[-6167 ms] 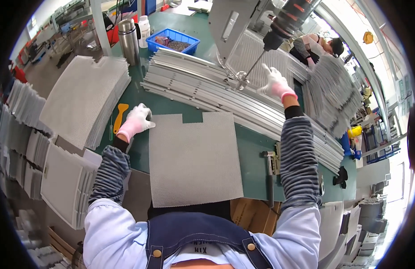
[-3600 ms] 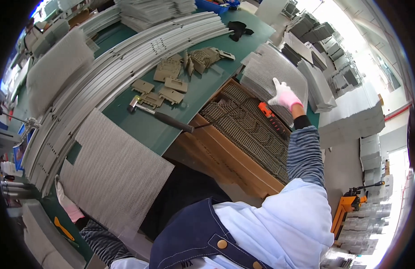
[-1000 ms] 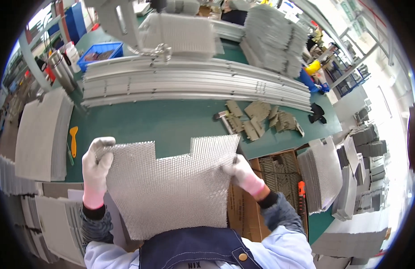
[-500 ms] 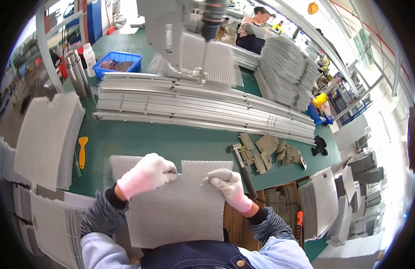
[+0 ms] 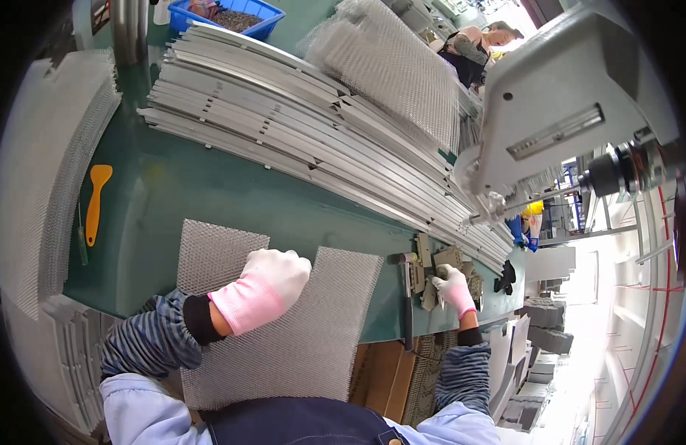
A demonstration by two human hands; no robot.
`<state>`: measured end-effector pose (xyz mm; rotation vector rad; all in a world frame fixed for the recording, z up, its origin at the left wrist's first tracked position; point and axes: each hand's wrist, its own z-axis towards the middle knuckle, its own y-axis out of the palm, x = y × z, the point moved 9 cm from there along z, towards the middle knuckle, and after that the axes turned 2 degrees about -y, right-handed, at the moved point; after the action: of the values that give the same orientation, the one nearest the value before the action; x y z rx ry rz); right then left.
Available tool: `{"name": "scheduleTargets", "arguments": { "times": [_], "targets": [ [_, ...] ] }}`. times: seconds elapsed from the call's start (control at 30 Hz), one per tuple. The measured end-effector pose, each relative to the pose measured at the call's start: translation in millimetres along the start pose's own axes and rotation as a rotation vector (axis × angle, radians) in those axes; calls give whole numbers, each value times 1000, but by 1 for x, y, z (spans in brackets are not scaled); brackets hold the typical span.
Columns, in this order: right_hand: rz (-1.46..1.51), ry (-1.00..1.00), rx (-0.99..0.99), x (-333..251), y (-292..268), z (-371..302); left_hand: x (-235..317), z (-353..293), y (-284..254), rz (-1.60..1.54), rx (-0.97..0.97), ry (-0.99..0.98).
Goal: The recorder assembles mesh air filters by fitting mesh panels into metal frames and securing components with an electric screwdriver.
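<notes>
- A yellow-handled scraper point(image 5: 97, 202) lies on the green bench point(image 5: 209, 185), well to the left of the mesh sheet point(image 5: 283, 326).
- The mesh sheet — a notched panel of silvery expanded metal — lies flat at the bench's near edge, its lower part overhanging toward the person.
- The left hand point(image 5: 265, 285), in a white glove with a pink cuff, presses down on the sheet near its top notch, fingers curled and holding nothing.
- Long grey metal strips point(image 5: 306, 133) are stacked across the bench, behind the sheet.
- A hammer point(image 5: 406, 297) lies just right of the sheet.
- The right hand point(image 5: 455, 288), gloved alike, rests on small metal brackets point(image 5: 432, 267) beyond the hammer; whether it grips 1 cannot be told.
</notes>
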<state>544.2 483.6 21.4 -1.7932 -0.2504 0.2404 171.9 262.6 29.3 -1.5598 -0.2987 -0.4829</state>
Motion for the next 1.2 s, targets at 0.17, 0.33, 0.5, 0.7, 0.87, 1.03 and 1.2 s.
{"name": "scheduleTargets", "arguments": {
  "times": [0.17, 0.33, 0.5, 0.7, 0.87, 1.03, 1.2],
  "targets": [
    [235, 114, -187, -15, -17, -17, 1, 3, -1, 27, 30, -16],
    [-9, -105, -137, -32, -1, -30, -3, 3, 3, 110, 115, -1],
    [191, -153, -6, -1, -10, -27, 4, 1, 5, 120, 93, -19],
    [409, -179, 645, -13, -92, -38, 8, -4, 9, 128, 9, -64],
    [1207, -425, 269, -130, -77, -42, 15, -12, 13, 122, 22, -40],
    [1813, -383, 172, -162, -6, -12, 19, -19, 21, 110, -20, -65],
    [680, -638, 166, -187, 17, -20, 4, -24, 24, 148, 44, -96]
  ]
}}
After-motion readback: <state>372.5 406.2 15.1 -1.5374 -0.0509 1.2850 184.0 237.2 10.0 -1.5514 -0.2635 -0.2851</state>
